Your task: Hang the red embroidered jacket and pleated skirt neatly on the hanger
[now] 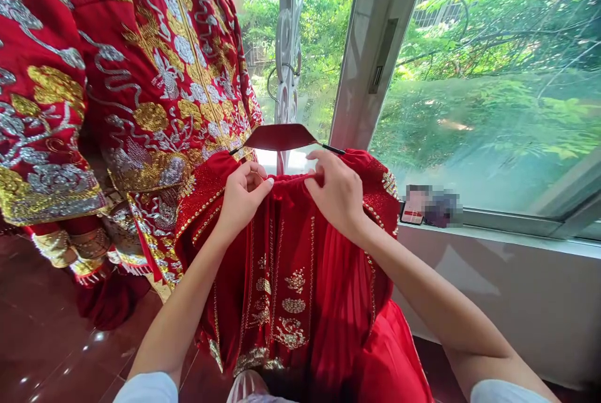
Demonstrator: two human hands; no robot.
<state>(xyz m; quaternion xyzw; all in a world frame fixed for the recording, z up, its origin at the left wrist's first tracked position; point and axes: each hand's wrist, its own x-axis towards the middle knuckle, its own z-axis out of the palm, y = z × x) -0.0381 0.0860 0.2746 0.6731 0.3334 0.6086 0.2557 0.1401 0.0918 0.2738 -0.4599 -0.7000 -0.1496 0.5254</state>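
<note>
"The pale cloth sleeves [148, 387] were closest, at the bottom edge. What hung farthest left?"

"Red coats thickly embroidered in gold and silver [154, 77], well above the glossy dark-red tiled floor [51, 328]."

"And the left hand [245, 193]?"

"Nearly closed, thumb and forefinger pinching the gathered top edge of a deep-red, velvety garment with gold beading and sheer pleats [297, 240]. The garment hung in front of the person, its shoulders at the arms of a broad dark-red hanger [280, 137]. I couldn't tell whether the hook was caught on anything."

"The right hand [339, 184]?"

"It pinched the same edge farther right, its fingers loosely bent."

"How would it have handled?"

"Soft and limp, I judged, weighted by beadwork; the sheer pleats looked slippery and easily snagged. The plain neckline or the shoulders seemed the best hold, away from the beads."

"And farthest right?"

"A window sill [493, 226] with a small pinkish, dark-edged item [412, 213], partly blurred."
</note>
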